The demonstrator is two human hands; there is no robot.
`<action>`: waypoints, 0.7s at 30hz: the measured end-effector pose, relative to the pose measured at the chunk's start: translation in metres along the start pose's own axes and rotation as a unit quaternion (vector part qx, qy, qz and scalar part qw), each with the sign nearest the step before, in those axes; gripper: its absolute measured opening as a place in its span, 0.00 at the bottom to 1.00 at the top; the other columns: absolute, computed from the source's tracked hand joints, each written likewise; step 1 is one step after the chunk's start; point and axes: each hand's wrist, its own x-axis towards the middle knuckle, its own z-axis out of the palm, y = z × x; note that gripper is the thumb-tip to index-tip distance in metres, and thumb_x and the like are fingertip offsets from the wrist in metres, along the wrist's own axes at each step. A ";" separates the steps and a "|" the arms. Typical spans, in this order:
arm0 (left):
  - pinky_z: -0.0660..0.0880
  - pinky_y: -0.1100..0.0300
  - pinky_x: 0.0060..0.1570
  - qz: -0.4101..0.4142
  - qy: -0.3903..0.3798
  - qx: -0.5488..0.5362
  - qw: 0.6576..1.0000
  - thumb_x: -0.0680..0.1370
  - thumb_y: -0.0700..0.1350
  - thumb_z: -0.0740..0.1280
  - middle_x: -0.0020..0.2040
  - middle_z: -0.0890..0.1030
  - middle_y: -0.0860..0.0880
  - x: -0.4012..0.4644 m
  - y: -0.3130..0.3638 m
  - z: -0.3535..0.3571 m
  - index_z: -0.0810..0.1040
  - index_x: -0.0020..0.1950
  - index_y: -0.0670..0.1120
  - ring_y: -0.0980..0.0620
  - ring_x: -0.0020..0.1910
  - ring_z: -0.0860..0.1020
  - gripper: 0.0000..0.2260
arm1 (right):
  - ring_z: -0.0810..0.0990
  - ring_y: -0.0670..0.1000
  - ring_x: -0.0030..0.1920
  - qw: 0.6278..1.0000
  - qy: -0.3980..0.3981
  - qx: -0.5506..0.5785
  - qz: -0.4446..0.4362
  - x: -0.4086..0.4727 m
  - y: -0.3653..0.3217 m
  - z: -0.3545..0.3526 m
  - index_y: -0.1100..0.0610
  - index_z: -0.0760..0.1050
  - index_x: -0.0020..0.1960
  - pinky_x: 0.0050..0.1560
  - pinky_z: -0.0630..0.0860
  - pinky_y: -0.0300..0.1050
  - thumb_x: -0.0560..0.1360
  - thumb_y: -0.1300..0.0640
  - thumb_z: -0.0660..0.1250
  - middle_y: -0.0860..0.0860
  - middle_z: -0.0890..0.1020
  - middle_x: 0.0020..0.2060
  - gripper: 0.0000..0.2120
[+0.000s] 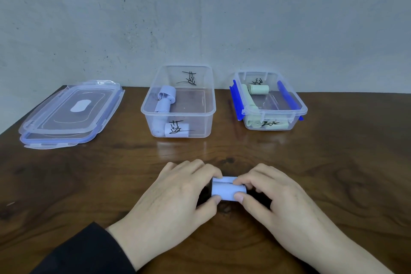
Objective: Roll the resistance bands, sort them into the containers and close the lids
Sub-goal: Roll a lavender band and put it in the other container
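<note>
A rolled light-blue resistance band (225, 189) sits on the wooden table near the front, pinched from both ends. My left hand (175, 198) grips its left end with thumb and fingers. My right hand (269, 193) grips its right end the same way. Behind stands an open clear container (212, 104) with a handwritten label, holding rolled light-blue bands (165, 98). To its right, a smaller open container (303, 109) with blue clips holds pale green bands (258, 89).
Two clear lids with blue seals (69, 111) lie stacked at the back left of the table (89, 184). A grey wall rises right behind the containers. The table's left edge slants in near the lids.
</note>
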 end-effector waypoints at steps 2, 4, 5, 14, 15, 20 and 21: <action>0.70 0.59 0.51 0.004 0.006 0.001 1.000 0.76 0.59 0.58 0.47 0.71 0.62 0.001 0.000 0.000 0.71 0.56 0.62 0.60 0.46 0.72 0.10 | 0.74 0.43 0.54 1.000 0.016 -0.004 -0.005 0.001 0.001 0.002 0.39 0.77 0.54 0.49 0.73 0.36 0.77 0.40 0.61 0.36 0.73 0.48 0.10; 0.70 0.58 0.51 0.005 0.007 0.006 1.000 0.77 0.59 0.57 0.47 0.71 0.61 0.003 -0.001 0.001 0.71 0.55 0.62 0.59 0.47 0.72 0.09 | 0.74 0.43 0.53 0.999 0.033 -0.006 -0.010 0.002 0.001 0.003 0.40 0.76 0.54 0.49 0.74 0.37 0.77 0.42 0.61 0.36 0.72 0.48 0.09; 0.69 0.58 0.51 0.003 0.007 0.007 1.000 0.77 0.60 0.56 0.47 0.71 0.61 0.003 -0.002 0.001 0.72 0.56 0.62 0.59 0.47 0.72 0.10 | 0.73 0.43 0.53 0.999 0.039 -0.006 -0.011 0.003 0.000 0.004 0.40 0.75 0.54 0.48 0.74 0.37 0.77 0.43 0.61 0.36 0.71 0.48 0.08; 0.71 0.57 0.51 -0.003 0.045 0.004 0.999 0.79 0.60 0.55 0.51 0.71 0.63 0.012 -0.006 0.006 0.74 0.58 0.61 0.60 0.51 0.72 0.12 | 0.73 0.43 0.53 0.998 0.058 -0.024 -0.013 0.016 0.006 0.007 0.43 0.80 0.56 0.51 0.74 0.39 0.78 0.42 0.60 0.36 0.72 0.48 0.12; 0.71 0.57 0.51 -0.001 0.043 0.015 0.999 0.78 0.61 0.56 0.51 0.71 0.63 0.012 -0.006 0.007 0.74 0.59 0.61 0.60 0.51 0.72 0.13 | 0.73 0.43 0.53 0.998 0.051 -0.025 -0.014 0.018 0.007 0.007 0.43 0.80 0.58 0.52 0.74 0.39 0.78 0.41 0.60 0.36 0.72 0.49 0.14; 0.71 0.56 0.51 0.004 0.046 0.054 0.997 0.75 0.64 0.60 0.50 0.72 0.62 0.020 -0.010 0.013 0.74 0.60 0.60 0.59 0.48 0.70 0.17 | 0.71 0.42 0.54 0.999 0.033 -0.029 -0.028 0.025 0.008 0.006 0.46 0.76 0.66 0.56 0.73 0.40 0.76 0.43 0.66 0.35 0.71 0.53 0.19; 0.71 0.56 0.51 0.006 0.044 0.055 0.997 0.75 0.64 0.60 0.49 0.72 0.61 0.023 -0.010 0.014 0.74 0.60 0.60 0.59 0.48 0.70 0.17 | 0.71 0.42 0.53 0.998 0.030 -0.035 -0.035 0.026 0.008 0.007 0.46 0.76 0.66 0.55 0.73 0.42 0.76 0.45 0.68 0.36 0.72 0.52 0.19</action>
